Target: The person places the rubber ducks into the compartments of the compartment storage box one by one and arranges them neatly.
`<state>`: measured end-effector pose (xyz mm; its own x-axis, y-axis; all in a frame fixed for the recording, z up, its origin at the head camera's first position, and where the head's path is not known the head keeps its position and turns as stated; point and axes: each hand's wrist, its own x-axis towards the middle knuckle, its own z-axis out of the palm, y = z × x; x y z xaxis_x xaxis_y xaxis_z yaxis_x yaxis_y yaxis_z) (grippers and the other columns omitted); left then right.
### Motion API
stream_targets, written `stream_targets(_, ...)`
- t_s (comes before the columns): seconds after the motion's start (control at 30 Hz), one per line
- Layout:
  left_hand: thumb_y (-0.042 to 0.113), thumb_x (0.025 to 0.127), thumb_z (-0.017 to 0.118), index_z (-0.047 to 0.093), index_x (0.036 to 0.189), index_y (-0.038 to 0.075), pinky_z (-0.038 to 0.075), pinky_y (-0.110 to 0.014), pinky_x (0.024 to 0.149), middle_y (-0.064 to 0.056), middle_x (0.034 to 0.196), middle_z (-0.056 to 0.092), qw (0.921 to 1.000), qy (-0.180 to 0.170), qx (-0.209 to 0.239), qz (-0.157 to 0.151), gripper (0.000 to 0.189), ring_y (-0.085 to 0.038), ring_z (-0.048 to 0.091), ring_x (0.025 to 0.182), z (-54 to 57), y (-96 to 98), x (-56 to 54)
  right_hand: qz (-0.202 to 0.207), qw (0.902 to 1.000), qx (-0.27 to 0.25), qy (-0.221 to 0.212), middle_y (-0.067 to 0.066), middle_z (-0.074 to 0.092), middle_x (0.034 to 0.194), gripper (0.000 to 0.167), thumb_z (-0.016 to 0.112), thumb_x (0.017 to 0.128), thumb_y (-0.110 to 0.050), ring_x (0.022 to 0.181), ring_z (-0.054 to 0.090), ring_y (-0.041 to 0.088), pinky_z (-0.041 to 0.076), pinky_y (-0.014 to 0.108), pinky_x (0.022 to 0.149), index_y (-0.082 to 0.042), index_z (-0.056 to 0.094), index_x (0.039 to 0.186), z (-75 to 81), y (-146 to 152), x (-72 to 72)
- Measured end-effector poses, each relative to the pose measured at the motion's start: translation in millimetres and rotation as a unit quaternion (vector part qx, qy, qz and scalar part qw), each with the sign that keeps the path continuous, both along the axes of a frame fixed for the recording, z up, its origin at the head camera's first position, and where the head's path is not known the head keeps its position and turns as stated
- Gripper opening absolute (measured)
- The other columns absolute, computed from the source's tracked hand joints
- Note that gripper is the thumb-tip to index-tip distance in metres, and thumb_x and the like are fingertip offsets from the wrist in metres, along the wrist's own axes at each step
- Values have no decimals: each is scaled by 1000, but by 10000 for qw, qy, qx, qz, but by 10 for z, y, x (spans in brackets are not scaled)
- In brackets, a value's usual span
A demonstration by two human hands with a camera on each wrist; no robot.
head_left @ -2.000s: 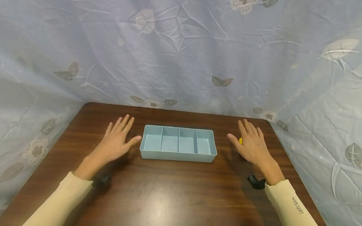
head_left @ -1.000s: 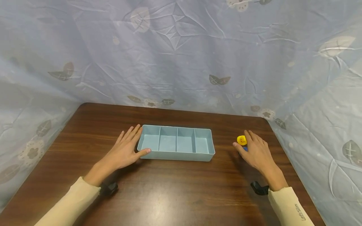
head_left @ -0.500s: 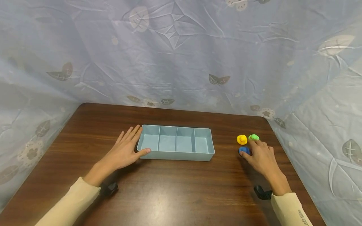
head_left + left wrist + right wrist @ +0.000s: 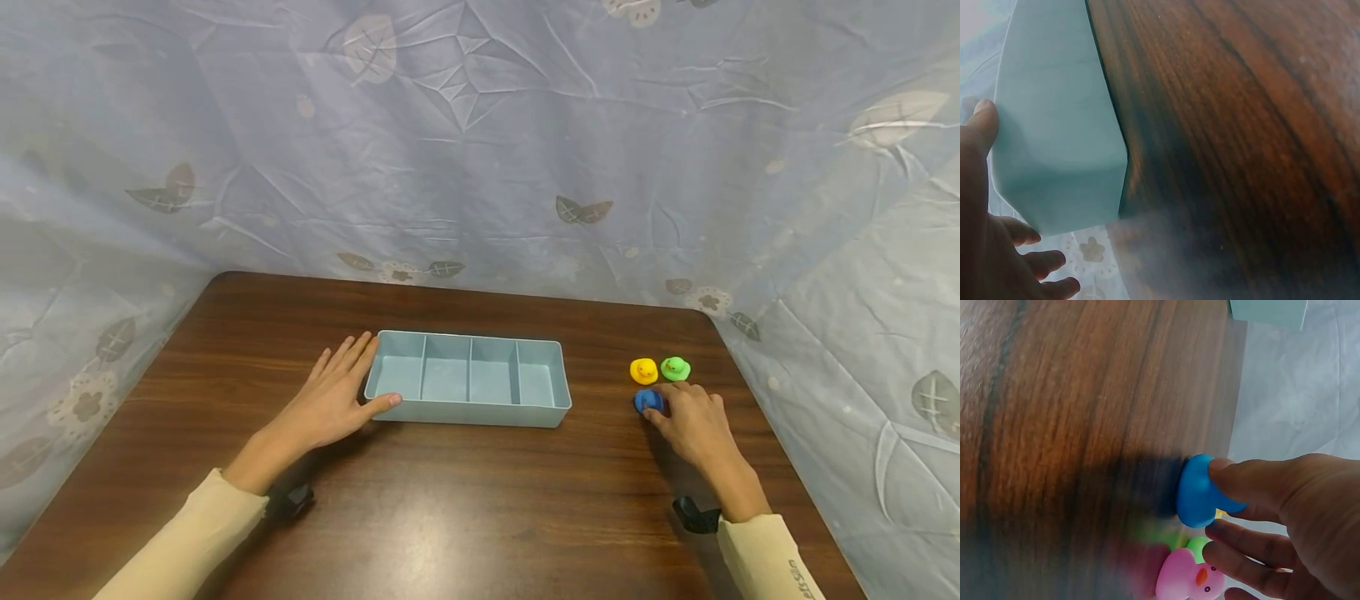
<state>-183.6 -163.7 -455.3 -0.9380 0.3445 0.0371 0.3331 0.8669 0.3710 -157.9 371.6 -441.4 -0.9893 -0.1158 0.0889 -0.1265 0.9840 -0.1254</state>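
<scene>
At the left end of a pale blue tray with a row of compartments (image 4: 465, 414), my left hand (image 4: 330, 404) rests with spread, fairly straight fingers. Its thumb touches the front rim, as the left wrist view also shows. My right hand (image 4: 693, 421) pinches a small blue rubber duck (image 4: 1196, 490) between thumb and index finger, low over the table. Beyond that hand sit a yellow rubber duck (image 4: 643, 371) and a green rubber duck (image 4: 676, 369). A pink rubber duck (image 4: 1179, 575) shows below the fingers in the right wrist view; the hand hides it in the head view.
The brown wooden table (image 4: 480, 517) has a patterned grey-blue cloth (image 4: 465, 167) hanging behind it and at both sides. Black wrist-worn devices (image 4: 697, 515) sit on the undersides of both wrists.
The left hand has moved right onto the tray's end. The right hand has drawn back toward the body, uncovering the yellow, blue and green ducks, and its fingers have closed on the blue one.
</scene>
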Motion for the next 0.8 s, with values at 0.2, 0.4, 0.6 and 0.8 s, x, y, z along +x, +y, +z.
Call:
stream_targets(0.2, 76, 100, 52, 13, 172, 8, 11, -73, 131, -20, 180, 14, 10000, 35, 20, 3, 107, -48, 15, 166, -5, 0, -3, 54, 9998, -39, 191, 27, 74, 111, 44, 79, 97, -29, 102, 69, 48, 46, 60, 77, 3, 72, 126, -13, 6, 3)
stream_targets(0.4, 77, 100, 51, 12, 172, 8, 11, -73, 131, -20, 180, 13, 10000, -6, 14, -1, 107, -48, 15, 166, 8, -5, 1, 100, 9994, -35, 329, 27, 75, 113, 42, 78, 98, -28, 101, 70, 48, 49, 60, 76, 4, 73, 125, -29, -1, -2)
stream_targets(0.6, 78, 99, 50, 14, 172, 8, 10, -72, 132, -19, 180, 13, 10000, -21, -57, -8, 107, -48, 14, 166, 13, -8, 10, 212, 9989, -20, 421, 29, 77, 112, 41, 79, 98, -25, 96, 72, 48, 54, 63, 77, 5, 74, 125, -39, -7, -22)
stream_targets(0.8, 77, 100, 50, 14, 172, 7, 10, -72, 131, -19, 180, 12, 10000, -39, -39, -41, 107, -48, 13, 166, 32, -8, 17, 252, 9985, -27, 481, 27, 78, 107, 38, 80, 97, -24, 88, 72, 46, 56, 62, 74, 4, 75, 121, -34, -8, -25)
